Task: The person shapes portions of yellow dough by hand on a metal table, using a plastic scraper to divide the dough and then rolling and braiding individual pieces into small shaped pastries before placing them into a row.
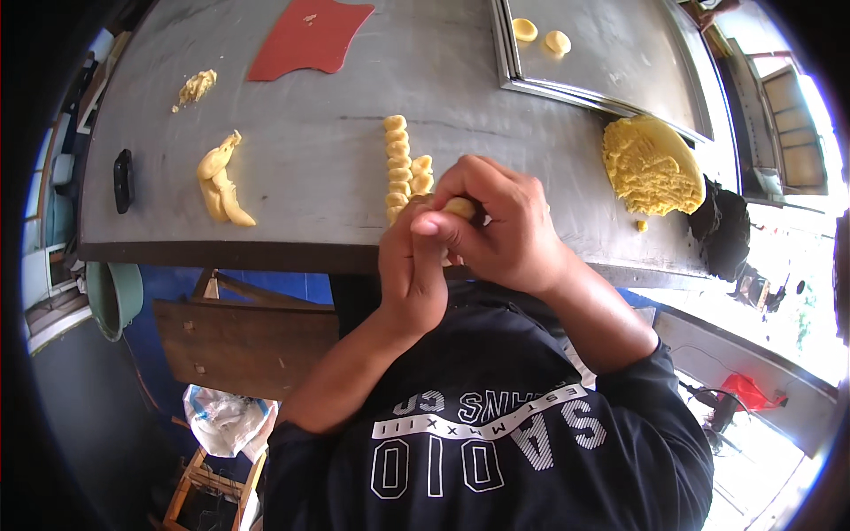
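Note:
Close together at the table's near edge, my two hands hold a small pale yellow piece of dough between them. My right hand curls its fingers and thumb around it. Pressed against it from the other side is my left hand, its fingers bent and partly hidden. Just beyond them lies a row of small dough balls, with a shorter row of dough balls beside it. Those nearest me are covered by my hands.
Rightward sit a large yellow dough mass and a metal tray bearing two flattened dough rounds. Leftward are a long dough lump, dough scraps, a red flat scraper and a small black object.

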Available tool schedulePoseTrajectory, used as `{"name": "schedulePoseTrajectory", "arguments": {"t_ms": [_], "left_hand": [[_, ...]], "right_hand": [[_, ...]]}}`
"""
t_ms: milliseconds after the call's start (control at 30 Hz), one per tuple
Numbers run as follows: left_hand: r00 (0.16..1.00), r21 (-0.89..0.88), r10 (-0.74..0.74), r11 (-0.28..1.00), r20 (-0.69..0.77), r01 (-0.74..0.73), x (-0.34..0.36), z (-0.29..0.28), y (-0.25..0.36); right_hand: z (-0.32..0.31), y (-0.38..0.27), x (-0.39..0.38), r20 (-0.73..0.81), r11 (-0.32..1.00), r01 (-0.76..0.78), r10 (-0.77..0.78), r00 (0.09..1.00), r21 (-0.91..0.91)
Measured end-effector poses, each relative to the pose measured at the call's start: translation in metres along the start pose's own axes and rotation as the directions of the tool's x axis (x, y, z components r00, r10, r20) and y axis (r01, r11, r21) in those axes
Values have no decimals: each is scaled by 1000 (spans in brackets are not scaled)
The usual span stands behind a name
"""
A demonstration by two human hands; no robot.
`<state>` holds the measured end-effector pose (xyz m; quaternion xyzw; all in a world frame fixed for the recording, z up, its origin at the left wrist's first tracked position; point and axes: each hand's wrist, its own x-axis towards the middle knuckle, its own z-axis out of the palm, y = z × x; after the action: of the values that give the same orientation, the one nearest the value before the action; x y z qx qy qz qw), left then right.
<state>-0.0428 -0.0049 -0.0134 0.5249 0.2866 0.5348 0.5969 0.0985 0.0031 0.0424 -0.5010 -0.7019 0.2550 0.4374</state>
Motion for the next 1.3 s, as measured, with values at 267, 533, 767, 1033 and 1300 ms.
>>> {"name": "schedulePoseTrajectory", "arguments": {"t_ms": [267, 533, 767, 1033, 1300], "left_hand": [[932, 37, -52, 998, 358, 41, -9, -16, -8], [893, 27, -136, 990, 428, 137, -9, -12, 0], [917, 0, -197, 978, 347, 210, -10, -2, -6], [920, -267, -308, 890, 243, 369, 1, -5, -2], [916, -215, -249, 921, 313, 324, 5, -8, -15]], "right_hand": [[4, 66, 38, 21, 937, -71, 83, 996, -342], [1, 73, 56, 212, 907, -332, 389, 897, -260], [0, 75, 27, -4, 919, 31, -35, 999, -392], [-49, 18, -14, 254, 998, 66, -59, 966, -19], [-51, 13, -14, 273, 974, 80, -19, 962, -214]]}}
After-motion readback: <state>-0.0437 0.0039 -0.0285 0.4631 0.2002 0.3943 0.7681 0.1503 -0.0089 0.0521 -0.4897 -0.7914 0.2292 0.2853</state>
